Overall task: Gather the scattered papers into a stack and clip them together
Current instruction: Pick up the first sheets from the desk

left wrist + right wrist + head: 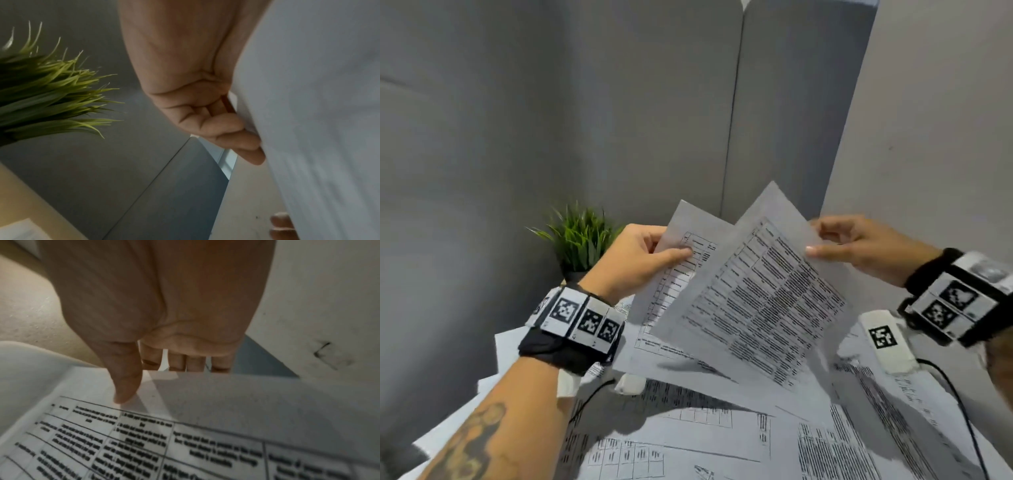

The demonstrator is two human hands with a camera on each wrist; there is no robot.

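Two printed sheets are held up above the desk, fanned apart. My left hand (650, 251) pinches the rear sheet (678, 274) at its upper left edge, thumb on the front. My right hand (839, 245) pinches the front sheet (756, 301) at its upper right edge; the thumb (125, 386) lies on the printed table, fingers behind the page. In the left wrist view the fingers (232, 134) press against the blank back of the paper (318, 113). Several more printed pages (722, 442) lie scattered flat on the desk below. No clip is visible.
A small potted green plant (580, 236) stands behind my left hand, close to the grey partition panels (619, 120). A white wall (935, 120) rises on the right. White sensor units with black cables (959, 404) hang under both wrists.
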